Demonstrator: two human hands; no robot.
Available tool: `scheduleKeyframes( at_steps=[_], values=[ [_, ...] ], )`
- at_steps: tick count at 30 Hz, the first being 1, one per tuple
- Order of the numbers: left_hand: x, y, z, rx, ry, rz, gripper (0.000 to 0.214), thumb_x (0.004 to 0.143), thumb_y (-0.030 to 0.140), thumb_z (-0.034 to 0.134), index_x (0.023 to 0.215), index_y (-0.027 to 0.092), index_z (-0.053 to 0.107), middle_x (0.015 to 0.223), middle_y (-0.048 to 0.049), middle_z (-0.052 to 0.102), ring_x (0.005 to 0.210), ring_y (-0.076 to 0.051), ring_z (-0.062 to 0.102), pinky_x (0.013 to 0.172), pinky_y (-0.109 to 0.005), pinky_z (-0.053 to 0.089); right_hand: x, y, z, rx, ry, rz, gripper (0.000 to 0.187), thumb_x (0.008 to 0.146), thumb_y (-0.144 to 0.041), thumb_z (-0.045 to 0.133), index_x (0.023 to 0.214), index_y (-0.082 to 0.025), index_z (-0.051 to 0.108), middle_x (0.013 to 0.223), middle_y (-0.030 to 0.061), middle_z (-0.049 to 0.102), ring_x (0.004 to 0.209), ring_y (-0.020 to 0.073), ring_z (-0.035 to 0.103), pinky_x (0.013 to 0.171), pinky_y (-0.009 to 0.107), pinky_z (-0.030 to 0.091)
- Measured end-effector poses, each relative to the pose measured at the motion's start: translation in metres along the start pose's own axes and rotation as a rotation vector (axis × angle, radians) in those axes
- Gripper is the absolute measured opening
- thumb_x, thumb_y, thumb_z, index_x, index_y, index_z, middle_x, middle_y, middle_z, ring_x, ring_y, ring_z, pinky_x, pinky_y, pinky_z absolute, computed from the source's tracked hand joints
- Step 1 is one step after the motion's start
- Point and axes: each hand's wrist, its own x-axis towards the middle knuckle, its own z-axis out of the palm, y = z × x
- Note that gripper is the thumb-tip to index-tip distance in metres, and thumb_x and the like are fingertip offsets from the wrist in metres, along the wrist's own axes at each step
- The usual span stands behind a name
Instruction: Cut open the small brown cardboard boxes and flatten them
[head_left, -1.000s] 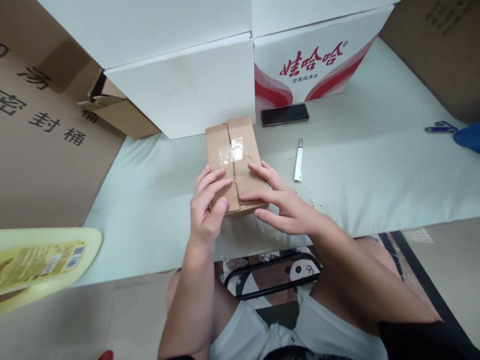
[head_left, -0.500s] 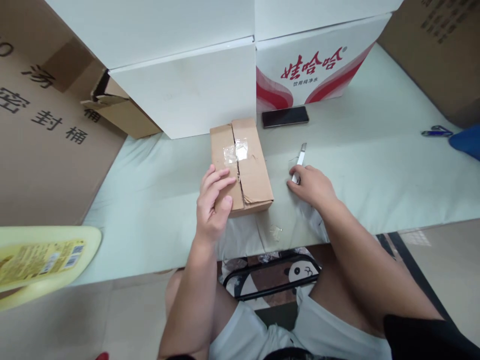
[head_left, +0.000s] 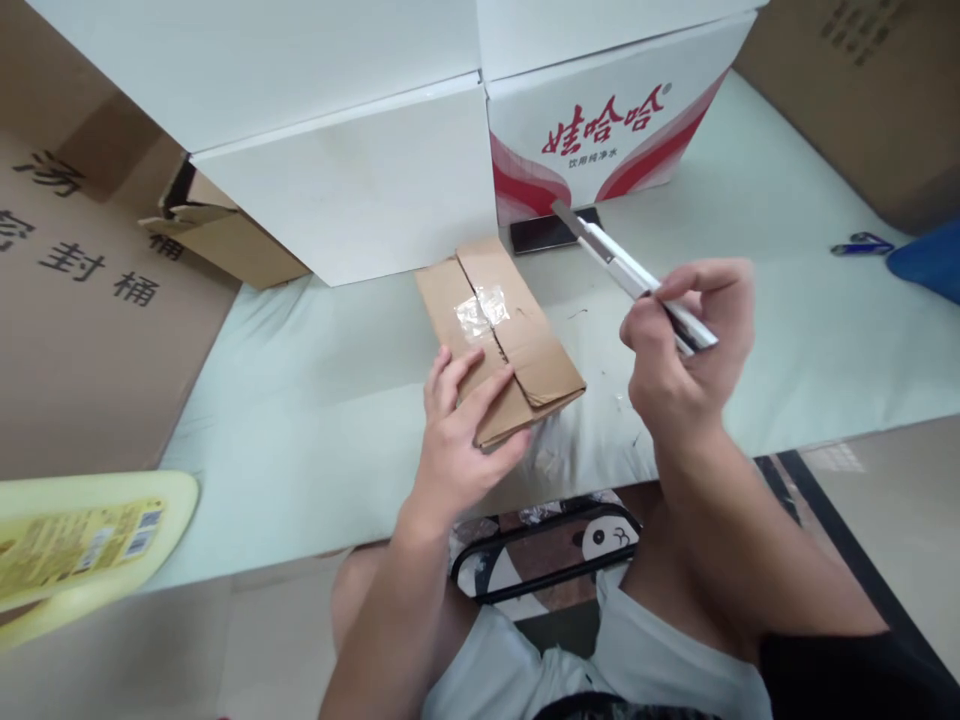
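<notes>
A small brown cardboard box lies at an angle on the covered surface, clear tape across its middle seam. My left hand grips its near left part, fingers spread over the top and thumb at the near edge. Raised to the right of the box, my right hand is closed around a white utility knife. The knife's blade is out and points up and to the left, apart from the box. Behind the blade, a dark phone lies partly hidden.
White cartons are stacked behind the box, one with red lettering. Large brown cartons stand left and right, with a smaller open carton at the left. A pale yellow plastic item is near left; a blue object lies far right.
My right hand has lifted the utility knife off the surface. The box has turned, its near end swinging right, and my left hand has moved right with it, thumb now at the near edge.
</notes>
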Motion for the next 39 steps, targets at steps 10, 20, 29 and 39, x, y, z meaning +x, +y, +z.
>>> scheduleKeyframes(
  at_steps=[10,20,29,39],
  values=[
    [0.002,0.012,0.011,0.02,0.056,-0.006,0.054,0.09,0.045,0.07,0.14,0.031,0.056,0.147,-0.0094,0.053,0.146,-0.032,0.046,0.129,-0.059,0.031,-0.023,-0.032,0.02,-0.1,-0.303,-0.092,0.018,0.098,-0.026,0.051,0.108,-0.022,0.065,0.095,0.0039,0.076,0.075,0.0163,0.071,0.069,0.029,0.057],
    [0.002,0.014,0.011,-0.019,0.078,-0.021,0.05,0.09,0.043,0.071,0.136,0.03,0.057,0.145,-0.0087,0.054,0.144,-0.029,0.048,0.13,-0.056,0.03,-0.025,-0.033,0.023,-0.246,-0.3,-0.144,0.021,0.097,-0.029,0.05,0.104,-0.022,0.068,0.079,0.0017,0.074,0.057,0.0138,0.063,0.052,0.027,0.044],
    [0.002,0.014,0.013,-0.052,0.083,-0.051,0.049,0.087,0.041,0.074,0.131,0.029,0.057,0.143,-0.0091,0.056,0.144,-0.029,0.048,0.13,-0.057,0.029,-0.02,-0.032,0.022,-0.237,-0.345,-0.059,0.025,0.096,-0.035,0.052,0.107,-0.021,0.07,0.077,0.0021,0.073,0.054,0.0132,0.06,0.052,0.026,0.043],
    [0.003,0.013,0.013,-0.056,0.09,-0.004,0.047,0.089,0.038,0.073,0.131,0.026,0.057,0.141,-0.0102,0.055,0.143,-0.028,0.049,0.13,-0.055,0.03,-0.019,-0.03,0.023,-0.238,-0.352,-0.106,0.022,0.094,-0.03,0.053,0.102,-0.02,0.071,0.072,0.0004,0.07,0.056,0.0127,0.062,0.054,0.024,0.042]
  ],
)
